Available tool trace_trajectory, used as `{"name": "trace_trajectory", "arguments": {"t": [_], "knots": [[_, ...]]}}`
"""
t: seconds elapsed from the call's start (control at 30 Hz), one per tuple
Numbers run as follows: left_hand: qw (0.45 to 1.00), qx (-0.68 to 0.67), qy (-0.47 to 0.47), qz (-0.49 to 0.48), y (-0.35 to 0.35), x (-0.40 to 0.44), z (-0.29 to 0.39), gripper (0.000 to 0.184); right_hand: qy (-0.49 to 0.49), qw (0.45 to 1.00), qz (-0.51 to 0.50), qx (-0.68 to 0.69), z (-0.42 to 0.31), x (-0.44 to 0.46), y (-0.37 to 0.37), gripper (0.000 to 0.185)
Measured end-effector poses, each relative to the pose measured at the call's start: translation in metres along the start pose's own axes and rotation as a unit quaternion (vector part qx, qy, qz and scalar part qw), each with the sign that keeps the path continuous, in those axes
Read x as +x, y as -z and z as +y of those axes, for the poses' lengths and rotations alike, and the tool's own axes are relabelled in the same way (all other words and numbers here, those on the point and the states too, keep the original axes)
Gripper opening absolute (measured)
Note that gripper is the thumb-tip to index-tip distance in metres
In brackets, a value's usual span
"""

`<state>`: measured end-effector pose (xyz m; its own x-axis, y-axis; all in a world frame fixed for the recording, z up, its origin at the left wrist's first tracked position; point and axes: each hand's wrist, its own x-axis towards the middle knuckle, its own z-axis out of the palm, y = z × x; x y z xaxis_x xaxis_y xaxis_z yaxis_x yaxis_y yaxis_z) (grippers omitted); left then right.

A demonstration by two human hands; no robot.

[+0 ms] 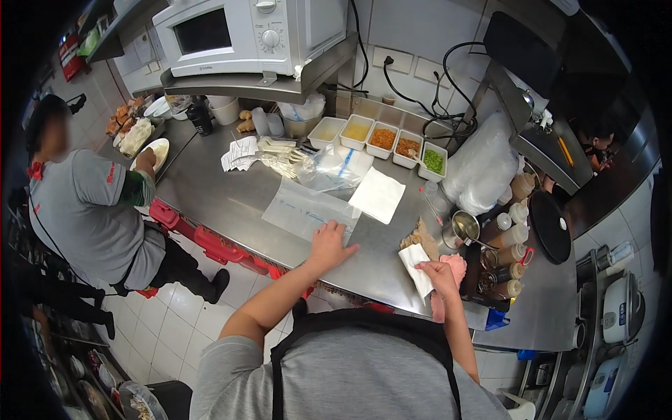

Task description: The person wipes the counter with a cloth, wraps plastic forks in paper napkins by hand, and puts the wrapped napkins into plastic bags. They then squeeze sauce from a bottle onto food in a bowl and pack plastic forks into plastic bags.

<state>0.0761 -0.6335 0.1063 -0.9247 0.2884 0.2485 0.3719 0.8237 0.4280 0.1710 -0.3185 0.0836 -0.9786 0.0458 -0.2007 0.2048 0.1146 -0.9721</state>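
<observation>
My left hand (332,246) lies flat with its fingers spread at the near edge of a clear plastic bag (297,210) on the steel counter. The fingertips overlap the bag. In my right hand (441,277) is a folded white paper towel (416,269), pinched at its right side. Beneath and beside that hand lies a pink cloth (455,264), partly covered. Just behind the towel sits a crumpled brown cloth or paper (420,239). A white paper sheet (378,194) rests beyond the bag, overlapping its corner.
White tubs of toppings (382,138) line the back near a microwave (224,36). A metal pot (462,228), several squeeze bottles (514,236) and a large plastic bag of items (479,164) stand to the right. At left, another person (98,210) handles a white plate (159,154).
</observation>
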Motion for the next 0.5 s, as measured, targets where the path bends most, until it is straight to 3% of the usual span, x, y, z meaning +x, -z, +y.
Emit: {"name": "trace_trajectory", "arguments": {"t": [0.17,0.3,0.37,0.5], "knots": [[0.999,0.0,-0.005,0.041,-0.033,0.01,-0.006,0.027,0.021,0.998,0.066,0.007,0.021,-0.002,0.0,0.022],[0.999,-0.019,-0.04,-0.006,-0.024,0.023,-0.017,0.011,0.051,0.993,0.08,-0.074,0.018,-0.007,0.002,0.024],[0.996,-0.085,0.013,-0.003,-0.021,0.029,-0.021,0.014,0.057,0.993,0.08,-0.064,0.019,-0.005,0.002,0.023],[0.989,-0.126,-0.007,0.08,-0.018,0.033,-0.037,0.016,0.041,0.994,0.076,-0.071,0.018,0.0,-0.008,0.023]]}}
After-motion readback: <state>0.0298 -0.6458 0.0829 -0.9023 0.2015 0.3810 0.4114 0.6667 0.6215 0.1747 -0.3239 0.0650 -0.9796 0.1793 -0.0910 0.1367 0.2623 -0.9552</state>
